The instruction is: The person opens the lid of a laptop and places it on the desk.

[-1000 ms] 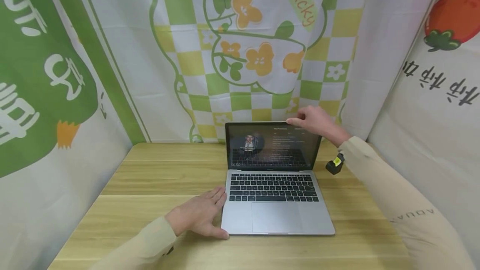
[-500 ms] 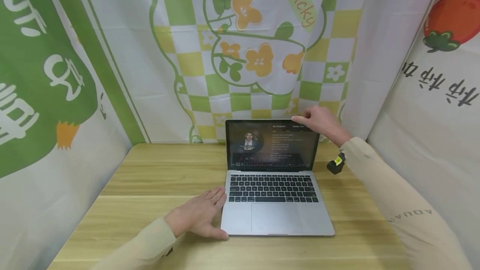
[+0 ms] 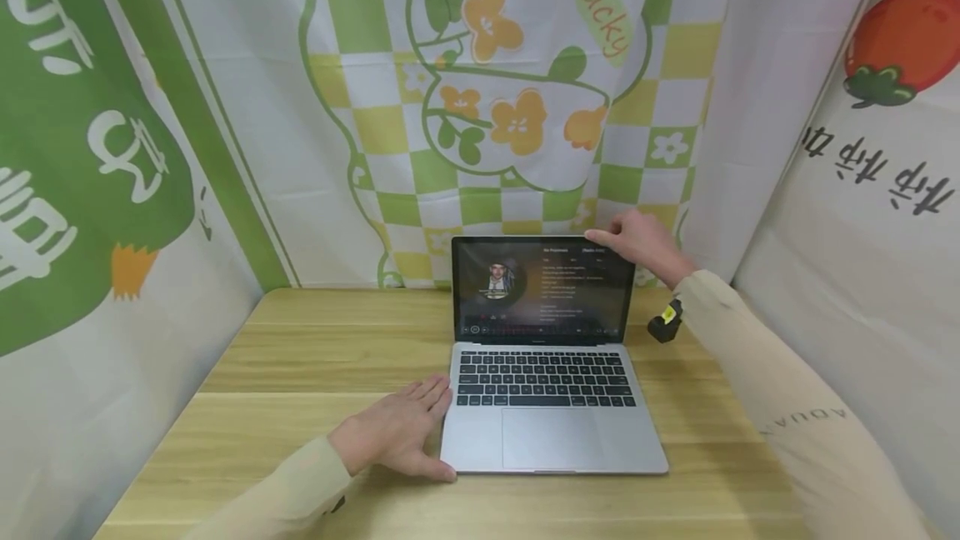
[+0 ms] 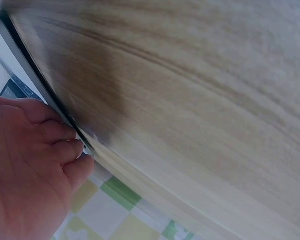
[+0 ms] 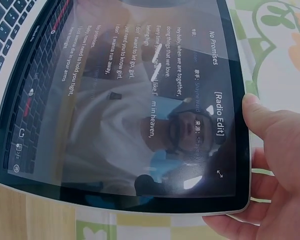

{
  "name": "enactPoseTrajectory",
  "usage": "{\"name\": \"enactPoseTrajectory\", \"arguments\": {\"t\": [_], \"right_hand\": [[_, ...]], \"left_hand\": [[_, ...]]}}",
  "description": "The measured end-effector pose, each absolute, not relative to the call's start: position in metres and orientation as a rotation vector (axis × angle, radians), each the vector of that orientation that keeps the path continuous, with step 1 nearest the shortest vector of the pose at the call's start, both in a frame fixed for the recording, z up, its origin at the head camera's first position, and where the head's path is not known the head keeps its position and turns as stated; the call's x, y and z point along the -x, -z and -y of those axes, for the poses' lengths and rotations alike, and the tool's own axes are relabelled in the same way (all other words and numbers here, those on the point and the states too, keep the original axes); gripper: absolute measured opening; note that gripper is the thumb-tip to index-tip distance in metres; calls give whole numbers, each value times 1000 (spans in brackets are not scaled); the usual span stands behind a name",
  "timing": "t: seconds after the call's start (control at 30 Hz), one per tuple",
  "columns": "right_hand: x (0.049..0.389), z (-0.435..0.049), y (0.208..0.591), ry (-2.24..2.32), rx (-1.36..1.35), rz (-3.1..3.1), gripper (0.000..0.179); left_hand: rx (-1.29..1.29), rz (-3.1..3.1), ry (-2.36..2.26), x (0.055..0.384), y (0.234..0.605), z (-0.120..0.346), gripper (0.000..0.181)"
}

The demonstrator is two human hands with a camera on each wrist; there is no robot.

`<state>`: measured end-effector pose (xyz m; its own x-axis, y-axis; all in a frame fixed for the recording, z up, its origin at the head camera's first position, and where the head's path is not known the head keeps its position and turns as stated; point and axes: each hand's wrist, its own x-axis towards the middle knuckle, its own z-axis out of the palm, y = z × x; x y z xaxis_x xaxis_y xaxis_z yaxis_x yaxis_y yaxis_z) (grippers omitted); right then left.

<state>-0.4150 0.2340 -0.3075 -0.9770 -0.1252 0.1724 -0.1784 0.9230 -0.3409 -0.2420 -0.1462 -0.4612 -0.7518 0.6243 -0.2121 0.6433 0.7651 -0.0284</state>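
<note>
A silver laptop (image 3: 551, 438) lies on the wooden table with its lid raised and its screen (image 3: 525, 290) lit. My right hand (image 3: 641, 244) grips the lid's top edge near the right corner. In the right wrist view, the thumb (image 5: 252, 112) of that hand is at the screen's rim, and the other fingers reach behind the lid. Beside the base, my left hand (image 3: 397, 432) rests with fingers extended against the left edge and the thumb at the front corner. The left wrist view shows its fingers (image 4: 65, 150) touching the laptop's side.
The wooden table (image 3: 330, 340) extends to both sides of the laptop. Close behind the lid hangs a checked, flowered curtain (image 3: 480, 198). Printed cloth walls stand on the left (image 3: 82, 190) and right (image 3: 855, 215).
The lid has tilted slightly farther back, and the screen looks taller and clearer. My right hand has moved a little with it. My left hand stays at the base's edge.
</note>
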Motion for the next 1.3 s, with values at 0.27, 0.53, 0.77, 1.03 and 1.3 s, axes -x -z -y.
{"name": "enactPoseTrajectory", "arguments": {"t": [0.27,0.53,0.77,1.03,1.3], "right_hand": [[424,-234,312,-565,-241,2920,59],[427,-233,317,-585,-184,2907,53],[435,-234,320,-580,-175,2889,51],[448,-236,325,-584,-152,2869,52],[456,-242,330,-648,-149,2835,46]], "left_hand": [[-1005,-2773,156,242,462,146,117],[-999,-2771,165,241,464,145,117],[-989,-2767,168,242,462,145,118],[-989,-2767,161,243,462,144,117],[-1000,-2775,145,243,462,145,117]]}}
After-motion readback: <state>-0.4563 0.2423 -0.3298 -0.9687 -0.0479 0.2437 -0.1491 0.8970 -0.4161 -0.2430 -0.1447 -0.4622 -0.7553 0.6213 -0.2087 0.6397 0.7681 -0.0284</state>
